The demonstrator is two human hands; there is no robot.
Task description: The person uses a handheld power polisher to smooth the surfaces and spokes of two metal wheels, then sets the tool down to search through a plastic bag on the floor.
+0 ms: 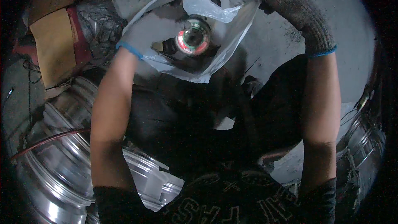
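A white translucent plastic bag (238,41) is spread open in front of me, its handle part folded over at the far side. My right hand (286,0), in a dark grey knit glove with a blue cuff, pinches the bag's far right rim. Over the bag's left side is my left hand (155,31), in a paler glove and smeared by motion. Its fingers are too blurred and dark to make out. Beside them, within the bag's mouth, shows a shiny round thing (193,37) with red, white and green rings and a dark centre; its kind is unclear. Other dark items around it are hard to tell.
Shiny metal wheel rims (62,141) lie at my left, crossed by a reddish hose (49,139). Beyond them are cardboard (54,45) and a crumpled dark plastic sheet (99,25). More metal parts (360,153) stand at the right, on grey floor (336,25).
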